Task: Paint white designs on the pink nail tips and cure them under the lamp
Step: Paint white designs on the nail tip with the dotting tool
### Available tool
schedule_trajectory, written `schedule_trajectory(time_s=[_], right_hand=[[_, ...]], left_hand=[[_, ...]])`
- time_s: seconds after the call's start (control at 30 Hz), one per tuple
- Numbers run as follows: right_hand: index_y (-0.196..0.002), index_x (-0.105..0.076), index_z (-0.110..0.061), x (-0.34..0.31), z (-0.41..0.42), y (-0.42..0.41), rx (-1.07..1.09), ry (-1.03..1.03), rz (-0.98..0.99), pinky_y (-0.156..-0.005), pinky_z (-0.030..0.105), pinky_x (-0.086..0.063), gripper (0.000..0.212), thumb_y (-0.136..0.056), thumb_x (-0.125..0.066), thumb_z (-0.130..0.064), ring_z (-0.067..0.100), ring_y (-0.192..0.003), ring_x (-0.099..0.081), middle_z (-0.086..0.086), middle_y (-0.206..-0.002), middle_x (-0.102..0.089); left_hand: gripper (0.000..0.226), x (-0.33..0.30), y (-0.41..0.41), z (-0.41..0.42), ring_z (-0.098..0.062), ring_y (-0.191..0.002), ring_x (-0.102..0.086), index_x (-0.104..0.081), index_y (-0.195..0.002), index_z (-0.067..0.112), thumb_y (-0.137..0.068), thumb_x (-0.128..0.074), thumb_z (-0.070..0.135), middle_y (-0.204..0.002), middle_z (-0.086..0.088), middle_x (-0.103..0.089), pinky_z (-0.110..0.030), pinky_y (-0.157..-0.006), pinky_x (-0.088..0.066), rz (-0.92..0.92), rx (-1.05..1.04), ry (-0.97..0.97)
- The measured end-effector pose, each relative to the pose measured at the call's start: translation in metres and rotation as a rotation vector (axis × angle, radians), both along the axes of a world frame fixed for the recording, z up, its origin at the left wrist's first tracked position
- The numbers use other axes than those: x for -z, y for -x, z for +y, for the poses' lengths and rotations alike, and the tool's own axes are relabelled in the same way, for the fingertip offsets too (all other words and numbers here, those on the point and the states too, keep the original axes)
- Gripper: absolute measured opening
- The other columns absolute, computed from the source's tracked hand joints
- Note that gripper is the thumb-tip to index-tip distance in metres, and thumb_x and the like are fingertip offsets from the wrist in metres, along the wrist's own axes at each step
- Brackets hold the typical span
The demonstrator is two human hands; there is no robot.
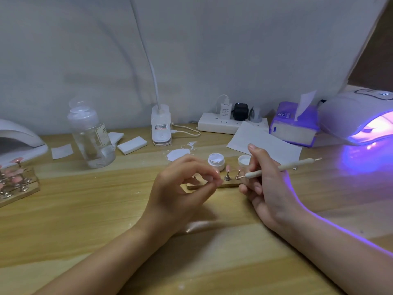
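Fingers (252, 165) round brush (280, 167); white gel in jar (216, 160)

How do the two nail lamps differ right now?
The right lamp is lit, glowing purple onto the table; the left lamp looks dark. The left lamp has a rack of pink nail tips in front of it; the right lamp has none. Both are white domes at the table's far edges.

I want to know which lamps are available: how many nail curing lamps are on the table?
2. One nail lamp stands at the right edge, lit purple. The other lamp sits at the left edge, unlit and partly cut off by the frame. Nothing else in view looks like a curing lamp.
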State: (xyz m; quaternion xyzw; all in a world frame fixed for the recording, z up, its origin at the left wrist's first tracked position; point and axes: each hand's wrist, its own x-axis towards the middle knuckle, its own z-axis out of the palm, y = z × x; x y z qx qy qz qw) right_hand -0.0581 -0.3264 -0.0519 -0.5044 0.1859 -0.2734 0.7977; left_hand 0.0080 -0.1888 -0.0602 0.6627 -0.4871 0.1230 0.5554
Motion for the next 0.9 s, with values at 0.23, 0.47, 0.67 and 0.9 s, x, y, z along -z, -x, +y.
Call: schedule_trajectory(time_s=[0.23, 0.47, 0.67, 0.9], right_hand=[[-0.043, -0.042, -0.019, 0.003, -0.001, -0.001, 0.015, -0.011, -0.033, -0.036, 0.017, -0.036, 0.047, -0.087, -0.056, -0.026, 0.006, -0.03, -0.028, -0.007, -0.033, -0.033], [-0.04, -0.048, -0.021, 0.002, 0.002, 0.0, 0.03, 0.11, -0.135, -0.036, 0.016, -0.036, 0.038, -0.074, -0.064, -0.028, 0.005, -0.03, -0.034, -0.005, -0.034, -0.035], [-0.043, -0.053, -0.024, -0.018, -0.013, -0.002, 0.086, 0.238, -0.163, -0.039, 0.014, -0.038, 0.042, -0.084, -0.061, -0.028, 0.003, -0.034, -0.038, -0.007, -0.037, -0.041], [-0.057, -0.048, -0.016, -0.037, -0.038, -0.023, 0.063, 0.596, 0.041, -0.041, 0.012, -0.041, 0.035, -0.083, -0.067, -0.03, 0.001, -0.034, -0.047, -0.005, -0.038, -0.054]], left_hand=[[0.009, 0.004, 0.004, -0.001, -0.013, -0.057, -0.068, -0.066, -0.072, 0.018, -0.066, -0.074, 0.016, -0.069, -0.006, -0.065, -0.018, -0.048, -0.048, 0.337, 0.158, -0.055], [0.025, 0.006, 0.003, -0.003, -0.012, -0.062, -0.069, -0.069, -0.086, 0.021, -0.062, -0.069, 0.014, -0.071, 0.003, -0.071, -0.018, -0.066, -0.054, 0.441, 0.247, -0.07], [0.013, 0.008, 0.001, -0.003, -0.015, -0.066, -0.07, -0.071, -0.078, 0.009, -0.067, -0.066, 0.015, -0.069, 0.002, -0.071, -0.02, -0.067, -0.054, 0.494, 0.289, -0.096], [0.011, 0.006, 0.001, -0.004, -0.003, -0.064, -0.066, -0.069, -0.072, 0.013, -0.069, -0.068, 0.023, -0.069, 0.01, -0.069, -0.009, -0.057, -0.046, 0.396, 0.294, -0.17]])
